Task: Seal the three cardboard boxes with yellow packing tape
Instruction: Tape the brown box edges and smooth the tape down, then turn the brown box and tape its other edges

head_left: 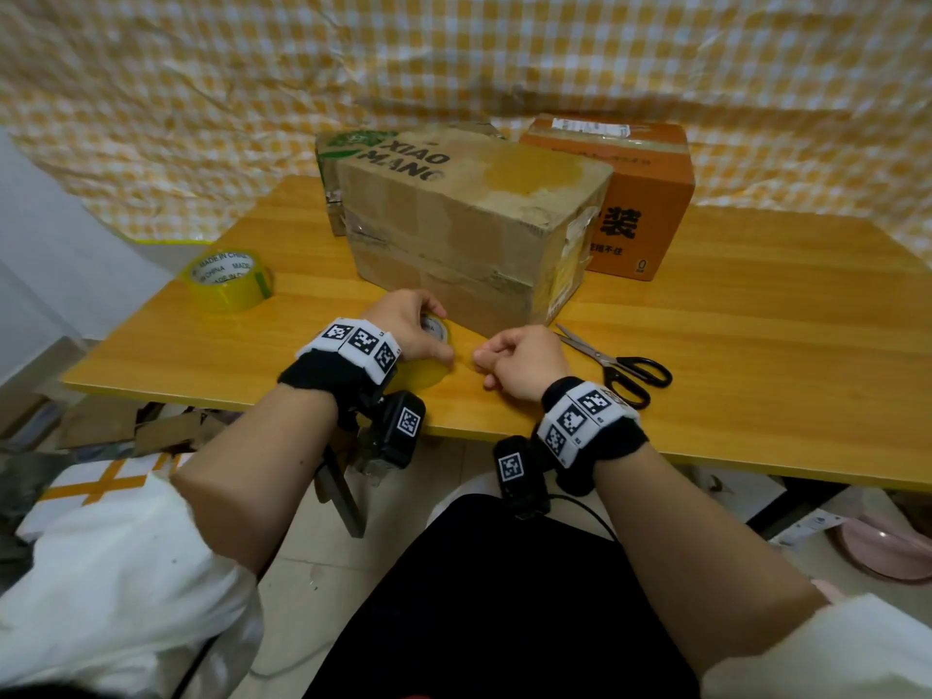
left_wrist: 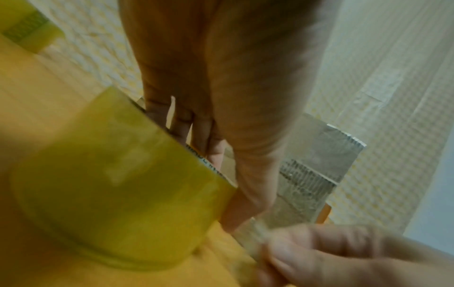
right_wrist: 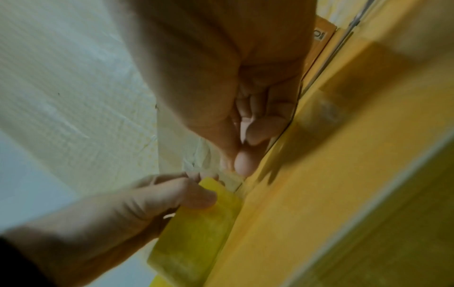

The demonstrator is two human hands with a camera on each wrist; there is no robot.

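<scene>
A yellow tape roll [head_left: 424,374] stands on edge near the front of the wooden table [head_left: 731,345]. My left hand [head_left: 421,322] grips it, fingers over the top and thumb on its face. My right hand [head_left: 490,359] sits just to its right and pinches the free tape end [left_wrist: 258,238] between thumb and fingers. The strip is only a short way out. Behind the hands lies a worn brown box [head_left: 469,219]. An orange box [head_left: 638,194] stands behind it on the right, and a box with green print [head_left: 348,153] on the left. The wrist views are blurred.
A second yellow tape roll [head_left: 229,280] lies flat at the table's left edge. Black-handled scissors [head_left: 623,368] lie right of my right hand. A checked yellow cloth [head_left: 454,53] hangs behind the table. Cardboard scraps [head_left: 151,426] lie on the floor below.
</scene>
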